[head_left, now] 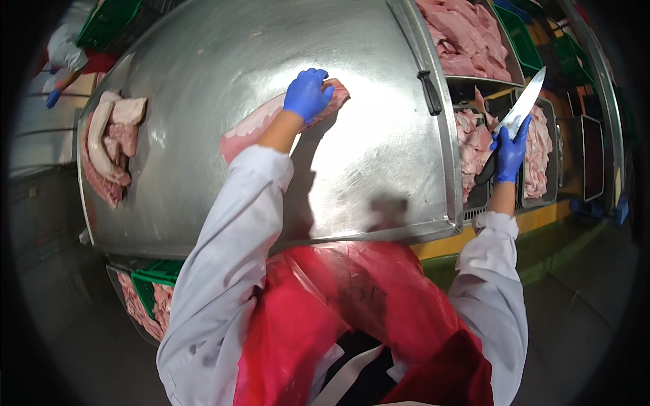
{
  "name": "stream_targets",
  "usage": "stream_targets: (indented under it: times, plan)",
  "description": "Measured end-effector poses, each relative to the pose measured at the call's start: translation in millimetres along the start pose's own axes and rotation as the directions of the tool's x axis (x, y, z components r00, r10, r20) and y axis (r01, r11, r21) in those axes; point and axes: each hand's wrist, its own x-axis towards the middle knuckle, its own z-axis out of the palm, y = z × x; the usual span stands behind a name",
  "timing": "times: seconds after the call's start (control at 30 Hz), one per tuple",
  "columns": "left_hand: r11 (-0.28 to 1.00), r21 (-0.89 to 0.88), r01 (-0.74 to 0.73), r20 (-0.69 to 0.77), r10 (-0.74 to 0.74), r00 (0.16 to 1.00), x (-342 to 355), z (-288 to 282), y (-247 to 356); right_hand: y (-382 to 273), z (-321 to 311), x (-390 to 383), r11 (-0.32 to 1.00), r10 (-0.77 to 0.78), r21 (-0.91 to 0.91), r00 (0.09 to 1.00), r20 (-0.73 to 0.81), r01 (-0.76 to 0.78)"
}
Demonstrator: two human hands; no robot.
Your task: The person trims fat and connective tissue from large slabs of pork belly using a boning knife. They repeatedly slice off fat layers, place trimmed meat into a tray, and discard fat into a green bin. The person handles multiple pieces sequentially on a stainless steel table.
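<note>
A long, pale pink piece of raw meat [254, 125] lies slantwise on the steel table [223, 54]. My left hand [308, 95], in a blue glove, grips it from above near its far right end, fingers curled over it. Out to the right, beyond the table edge, my right hand [509, 152], also blue-gloved, is closed round the black handle of a large knife [525, 101]. The broad blade points up and away to the right, above crates of meat trimmings [537, 149].
Several meat pieces [115, 142] lie at the table's left edge. A black-handled knife [428, 93] rests along the right rim. A bin of pink meat [467, 37] stands at the far right. Crates with meat [145, 304] sit below left. A co-worker's gloved hand [53, 99] shows far left.
</note>
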Motion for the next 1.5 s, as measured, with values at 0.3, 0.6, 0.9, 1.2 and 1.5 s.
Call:
stream_targets:
  times: [0.3,0.6,0.9,1.2,1.5]
  plan:
    - [0.993,0.119,0.019,0.562,-0.083,0.823,70,27,-26,42,62,-117,0.915,0.348,0.158,0.925,0.151,-0.37]
    - [0.882,-0.358,0.306,0.375,-0.164,0.912,39,22,-51,-6,224,-132,0.922,0.312,0.039,0.8,0.512,-0.385]
    - [0.922,-0.304,0.241,0.274,-0.158,0.949,50,8,-35,-12,310,-88,0.928,0.371,-0.208,0.739,0.562,-0.308]
    - [0.976,-0.024,0.215,-0.011,-0.216,0.976,1,-28,-124,-5,276,-138,0.89,0.433,-0.219,0.59,0.682,-0.4]
    - [0.956,0.051,0.289,-0.133,-0.28,0.951,-108,-8,-144,-30,225,-179,0.942,0.322,-0.243,0.414,0.851,-0.231]
